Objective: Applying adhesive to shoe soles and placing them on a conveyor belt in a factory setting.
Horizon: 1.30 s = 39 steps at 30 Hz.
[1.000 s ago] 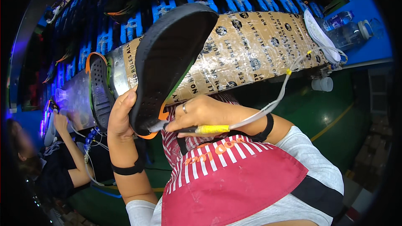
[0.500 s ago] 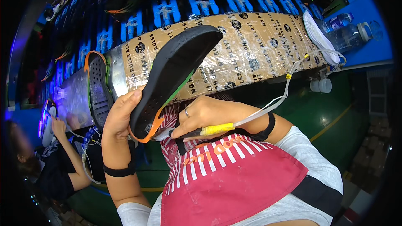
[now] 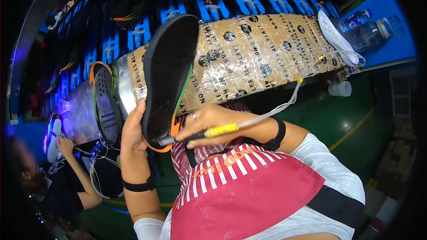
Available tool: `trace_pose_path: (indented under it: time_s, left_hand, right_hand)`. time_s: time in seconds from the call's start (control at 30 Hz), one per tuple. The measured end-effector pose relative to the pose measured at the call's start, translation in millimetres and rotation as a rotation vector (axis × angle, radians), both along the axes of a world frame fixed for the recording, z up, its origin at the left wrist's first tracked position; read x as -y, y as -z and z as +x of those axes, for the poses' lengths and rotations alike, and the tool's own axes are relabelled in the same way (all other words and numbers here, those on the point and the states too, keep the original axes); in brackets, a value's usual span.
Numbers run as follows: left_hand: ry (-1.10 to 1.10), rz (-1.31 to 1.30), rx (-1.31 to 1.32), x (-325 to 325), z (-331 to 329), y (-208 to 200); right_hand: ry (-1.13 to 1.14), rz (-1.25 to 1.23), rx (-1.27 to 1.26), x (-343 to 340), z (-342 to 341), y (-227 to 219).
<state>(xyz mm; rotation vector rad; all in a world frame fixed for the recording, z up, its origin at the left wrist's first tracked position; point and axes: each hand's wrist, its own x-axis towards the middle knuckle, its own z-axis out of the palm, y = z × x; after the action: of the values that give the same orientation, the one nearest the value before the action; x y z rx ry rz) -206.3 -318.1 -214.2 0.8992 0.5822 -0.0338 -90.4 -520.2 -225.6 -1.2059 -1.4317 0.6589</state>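
My left hand (image 3: 134, 129) grips the heel end of a black shoe sole (image 3: 171, 62), its thumb against the side. The sole stands tilted up, hollow side facing me, with orange trim at the heel and a green edge. In my right hand (image 3: 208, 122) is a glue brush (image 3: 221, 130) with a black handle wrapped in yellow tape. Its tip touches the inside of the sole's heel. A clear tube (image 3: 284, 106) runs from the brush toward the right. Left of my left hand lies a second black sole (image 3: 106, 106) with orange and green edges.
A bench covered in taped brown cardboard (image 3: 262, 62) spans the middle. A white sole (image 3: 336, 38) and clear bottles (image 3: 367, 35) are at its right end. Behind runs a line of blue racks (image 3: 249, 2). At left, another person's hand (image 3: 65, 146) holds a shoe (image 3: 52, 138).
The sole has swung more upright, its toe end moving left. The brush has shifted slightly left, its tip going from the heel's outer edge to inside the heel.
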Motion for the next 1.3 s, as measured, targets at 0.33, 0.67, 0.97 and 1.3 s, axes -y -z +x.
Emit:
trace_pose_path:
  time_s: [0.33, 0.67, 0.97, 1.3]
  left_hand:
    - [-0.495, -0.001, 0.731, -8, -5, 30]
    - [-0.309, -0.634, 0.531, 42, -40, 55]
    - [-0.156, -0.681, 0.49, 65, -34, 64]
    - [-0.086, -0.592, 0.438, 74, -26, 76]
  right_hand:
    - [0.29, -0.041, -0.335, 25, 27, -9]
    - [0.499, -0.094, -0.602, 26, 23, -10]
    - [0.562, -0.034, -0.431, 2, 12, -23]
    - [1.028, 0.197, -0.045, -45, 14, -17]
